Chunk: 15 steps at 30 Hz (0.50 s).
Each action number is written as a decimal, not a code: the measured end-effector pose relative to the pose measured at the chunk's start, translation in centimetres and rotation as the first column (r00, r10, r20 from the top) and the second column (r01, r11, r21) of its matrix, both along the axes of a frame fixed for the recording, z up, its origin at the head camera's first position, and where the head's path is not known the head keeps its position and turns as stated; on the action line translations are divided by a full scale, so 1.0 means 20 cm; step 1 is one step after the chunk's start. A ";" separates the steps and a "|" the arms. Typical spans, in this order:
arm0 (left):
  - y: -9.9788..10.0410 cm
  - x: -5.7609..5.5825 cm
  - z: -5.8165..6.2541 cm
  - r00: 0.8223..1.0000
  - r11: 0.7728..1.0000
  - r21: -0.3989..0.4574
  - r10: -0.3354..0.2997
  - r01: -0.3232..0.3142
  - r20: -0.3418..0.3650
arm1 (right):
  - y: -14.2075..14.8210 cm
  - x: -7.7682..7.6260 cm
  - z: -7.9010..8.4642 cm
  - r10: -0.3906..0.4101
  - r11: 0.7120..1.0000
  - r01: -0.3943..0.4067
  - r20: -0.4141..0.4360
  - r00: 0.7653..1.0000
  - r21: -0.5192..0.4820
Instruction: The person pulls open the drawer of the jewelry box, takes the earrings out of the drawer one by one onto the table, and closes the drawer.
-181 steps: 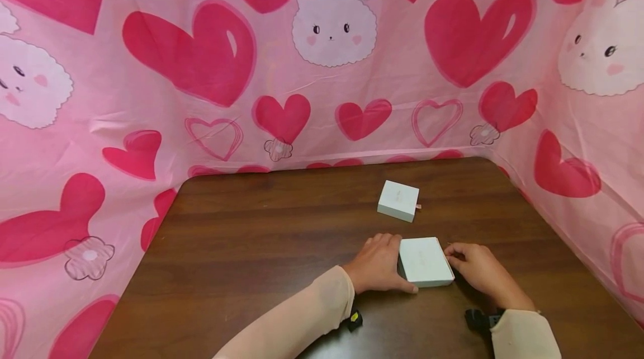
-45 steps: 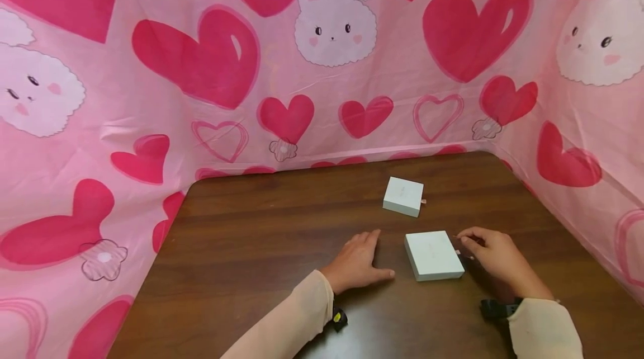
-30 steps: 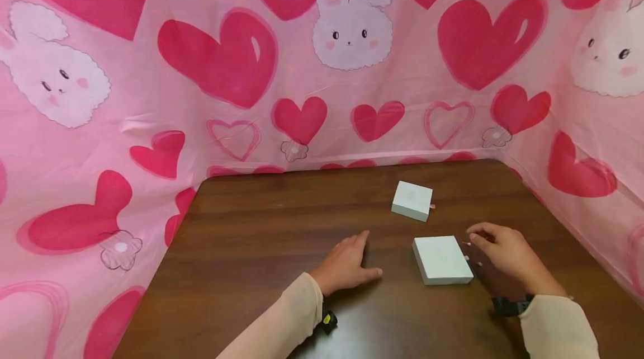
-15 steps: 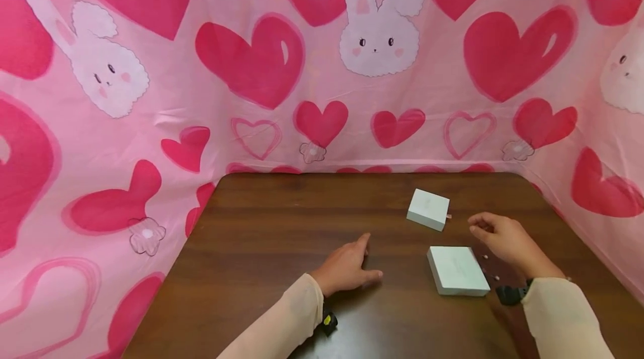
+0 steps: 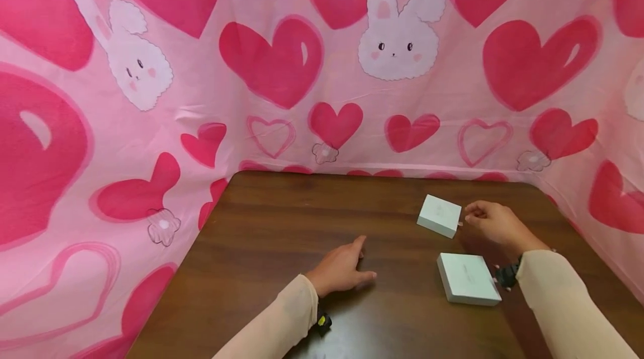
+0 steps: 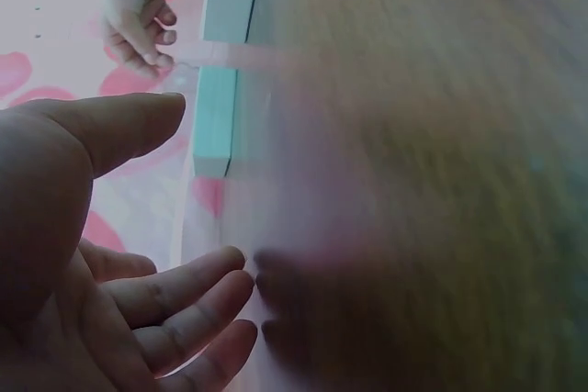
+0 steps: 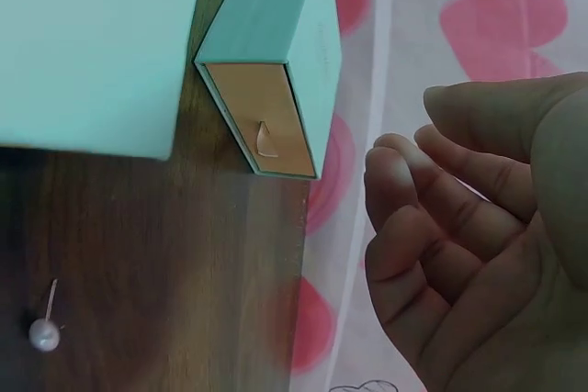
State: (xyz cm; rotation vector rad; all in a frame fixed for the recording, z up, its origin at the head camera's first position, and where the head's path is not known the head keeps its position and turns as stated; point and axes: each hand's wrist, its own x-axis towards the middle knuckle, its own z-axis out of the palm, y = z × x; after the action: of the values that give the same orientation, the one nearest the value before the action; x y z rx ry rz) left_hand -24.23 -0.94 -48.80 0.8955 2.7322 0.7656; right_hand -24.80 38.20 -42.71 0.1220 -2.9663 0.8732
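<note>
Two pale mint-white square boxes lie on the table: the far box (image 5: 440, 215) and the near box (image 5: 469, 279). My right hand (image 5: 495, 223) hovers just right of the far box, by its short ribbon tab (image 5: 460, 224). Its fingers are loosely curled, with a gap to the thumb and nothing between them. The right wrist view shows the far box's tan drawer front (image 7: 262, 117) with the tab. A pearl-headed stud earring (image 7: 44, 334) lies on the wood beside the near box. My left hand (image 5: 339, 269) stays low at the table, left of both boxes, thumb and fingers spread and holding nothing.
The dark wooden table (image 5: 282, 225) reaches back to a pink hanging cloth (image 5: 347, 85) printed with hearts and rabbits. Cloth also closes in the left and right sides. A black wrist strap (image 5: 507, 275) on my right arm partly covers the earring area.
My right hand has left the near box's right side, let go of the small earrings there and moved back to the far box. My left hand has come off the near box, leftward.
</note>
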 end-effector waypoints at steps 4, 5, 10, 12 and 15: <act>-0.02 0.00 0.00 1.000 1.000 -0.001 0.002 -0.002 0.003 | 0.01 -0.05 -0.02 -0.003 0.996 0.005 0.012 1.000 -0.090; -0.03 0.00 0.00 1.000 1.000 0.000 0.004 -0.004 0.003 | 0.02 -0.06 -0.03 -0.008 0.995 0.009 0.016 1.000 -0.097; -0.06 0.01 -0.01 1.000 1.000 0.004 0.004 -0.004 -0.010 | 0.05 -0.11 -0.05 -0.034 0.999 0.036 0.046 0.998 -0.029; -0.07 0.01 -0.02 1.000 1.000 0.014 0.008 -0.008 -0.011 | 0.05 -0.13 -0.05 -0.030 0.999 0.031 0.060 0.998 -0.013; -0.10 0.01 -0.02 1.000 0.999 0.030 0.020 -0.019 -0.017 | 0.04 -0.16 -0.05 -0.032 0.999 0.034 0.088 0.996 -0.020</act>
State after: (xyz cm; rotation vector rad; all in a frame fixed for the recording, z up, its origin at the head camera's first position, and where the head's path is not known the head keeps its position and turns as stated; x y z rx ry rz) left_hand -23.95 -2.89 -49.25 0.8869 2.7551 0.8083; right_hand -28.05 39.07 -43.77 0.0344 -3.0294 0.9291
